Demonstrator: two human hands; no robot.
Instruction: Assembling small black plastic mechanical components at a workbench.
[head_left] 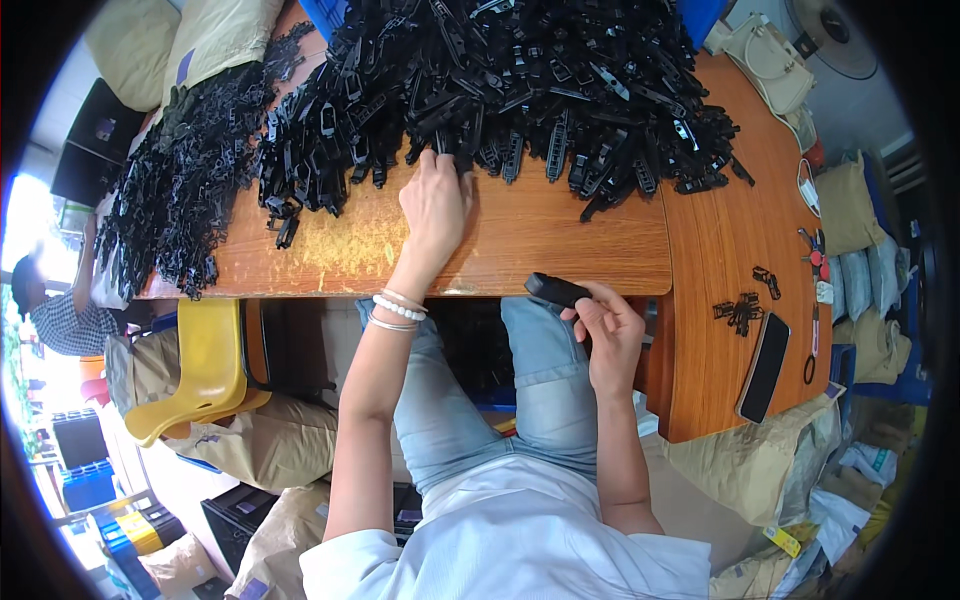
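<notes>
A large heap of black plastic parts (pixel 560 110) covers the far side of the wooden table (pixel 560 240). My left hand (pixel 437 205), with a white bead bracelet and a bangle at its wrist, reaches to the heap's near edge. Its fingers are bent together on a slim black plastic part there, partly hidden by the hand and the heap. Nearer to me, just past the table's front edge and above my leg, my right hand (pixel 612 330) pinches a black elongated plastic piece (pixel 556 290). That piece has rounded ends and points to the left.
Smaller black parts (pixel 175 185) are heaped at the left. The table's right wing carries a phone (pixel 763 367), a small cluster of black clips (pixel 738 313) and red-handled pliers (pixel 818 262). A yellow chair (pixel 215 370) stands at the left; a person (pixel 65 310) is beyond it.
</notes>
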